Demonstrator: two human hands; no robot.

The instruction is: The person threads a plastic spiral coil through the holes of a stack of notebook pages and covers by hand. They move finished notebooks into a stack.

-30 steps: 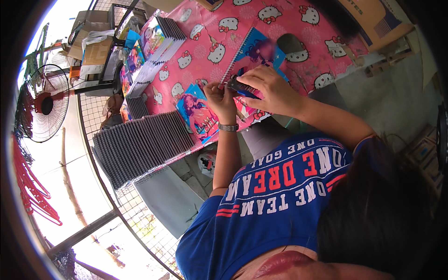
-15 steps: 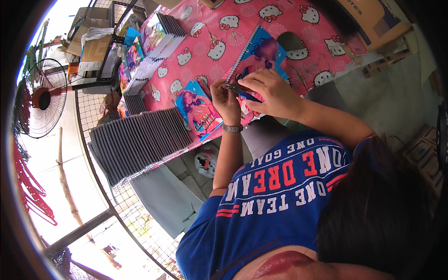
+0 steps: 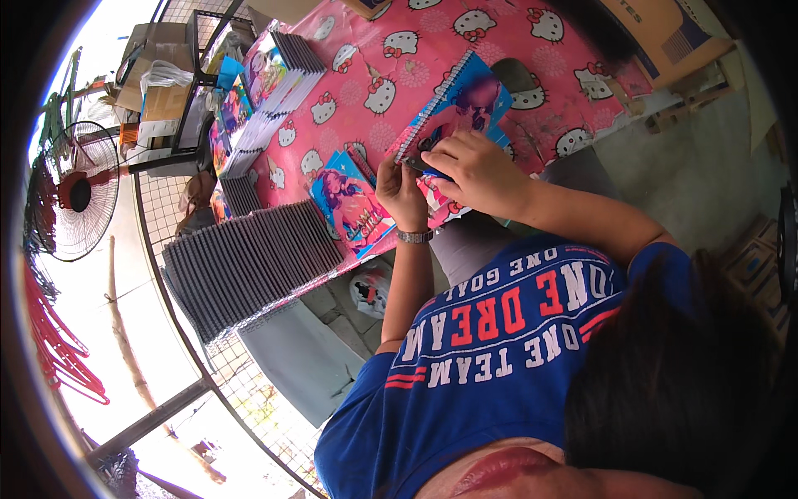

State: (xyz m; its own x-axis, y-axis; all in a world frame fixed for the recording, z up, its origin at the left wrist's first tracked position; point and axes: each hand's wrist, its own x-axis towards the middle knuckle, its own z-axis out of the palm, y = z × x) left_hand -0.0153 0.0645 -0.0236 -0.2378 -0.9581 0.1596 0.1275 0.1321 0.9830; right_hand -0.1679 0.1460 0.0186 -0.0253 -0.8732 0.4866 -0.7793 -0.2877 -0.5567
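A spiral notebook [image 3: 475,101] with a blue, illustrated cover lies slanted on the table, its wire coil [image 3: 431,106] along the left edge. At the coil's lower end, my left hand [image 3: 401,195] has its fingers closed on the notebook's corner. My right hand [image 3: 482,176] grips small pliers [image 3: 424,166] with blue handles, their jaws close to that coil end and my left fingertips. The jaws are too small to read clearly. Left of my hands lies another blue-covered notebook [image 3: 347,200].
A long row of stacked notebooks [image 3: 253,262] lines the table's near left edge, with further notebook stacks [image 3: 278,79] behind. The table has a pink patterned cloth [image 3: 374,62]. A cardboard box [image 3: 665,37] sits far right; a fan [image 3: 76,191] stands left.
My right hand and the pliers have turned, so less of the blue handles shows. The left hand stays at the coil's end. The whole view has shifted slightly.
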